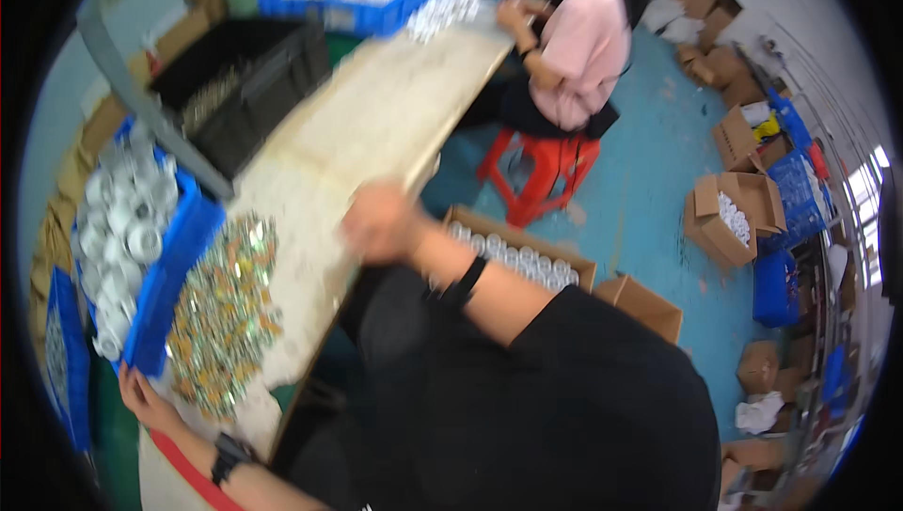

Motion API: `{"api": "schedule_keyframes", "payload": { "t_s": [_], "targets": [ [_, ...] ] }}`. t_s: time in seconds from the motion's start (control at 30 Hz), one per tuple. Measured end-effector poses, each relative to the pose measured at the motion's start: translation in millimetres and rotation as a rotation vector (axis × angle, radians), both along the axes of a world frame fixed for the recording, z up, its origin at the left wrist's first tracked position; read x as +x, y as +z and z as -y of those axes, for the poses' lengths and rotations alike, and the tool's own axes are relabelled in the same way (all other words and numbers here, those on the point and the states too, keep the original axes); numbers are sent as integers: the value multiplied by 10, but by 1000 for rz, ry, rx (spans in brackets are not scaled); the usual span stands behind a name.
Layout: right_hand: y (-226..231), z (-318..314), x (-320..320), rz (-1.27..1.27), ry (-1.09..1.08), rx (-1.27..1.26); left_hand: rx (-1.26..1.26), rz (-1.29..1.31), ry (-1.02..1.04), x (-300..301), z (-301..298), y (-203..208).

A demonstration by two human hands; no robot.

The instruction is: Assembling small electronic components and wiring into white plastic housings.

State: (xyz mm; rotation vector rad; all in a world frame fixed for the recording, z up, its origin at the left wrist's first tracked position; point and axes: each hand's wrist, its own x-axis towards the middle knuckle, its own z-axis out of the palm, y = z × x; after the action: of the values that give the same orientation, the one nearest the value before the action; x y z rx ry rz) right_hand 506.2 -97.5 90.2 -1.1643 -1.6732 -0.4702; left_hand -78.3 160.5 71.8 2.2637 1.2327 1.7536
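Parts pile (224, 318) — right of bin (191, 234)

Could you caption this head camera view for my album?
Left hand at a blue bin beside a heap of small pieces; right hand blurred.

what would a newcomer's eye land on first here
Probably the glittering heap of small pieces on the pale worktable, right of the blue tray. Next, the bright red stool farther up, under a seated person in pink. The left hand is at the tray's near corner.

The person wears a plain black top (583, 408) with a short, wide sleeve (555, 328), a dark wristwatch (229, 457) above the left hand (146, 400) and a black band (466, 278) above the blurred right hand (381, 222).
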Motion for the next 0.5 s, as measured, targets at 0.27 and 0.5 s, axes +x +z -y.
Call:
{"api": "schedule_keyframes", "payload": {
  "t_s": [0.27, 0.5],
  "targets": [
    [-2597, 1716, 1826, -684, -1031, -1003, -270, -226, 67, 143, 264, 500],
    [-3918, 2355, 851, -751, -794, -1582, -587, -166, 10, 874, 1659, 955]
  ]
}}
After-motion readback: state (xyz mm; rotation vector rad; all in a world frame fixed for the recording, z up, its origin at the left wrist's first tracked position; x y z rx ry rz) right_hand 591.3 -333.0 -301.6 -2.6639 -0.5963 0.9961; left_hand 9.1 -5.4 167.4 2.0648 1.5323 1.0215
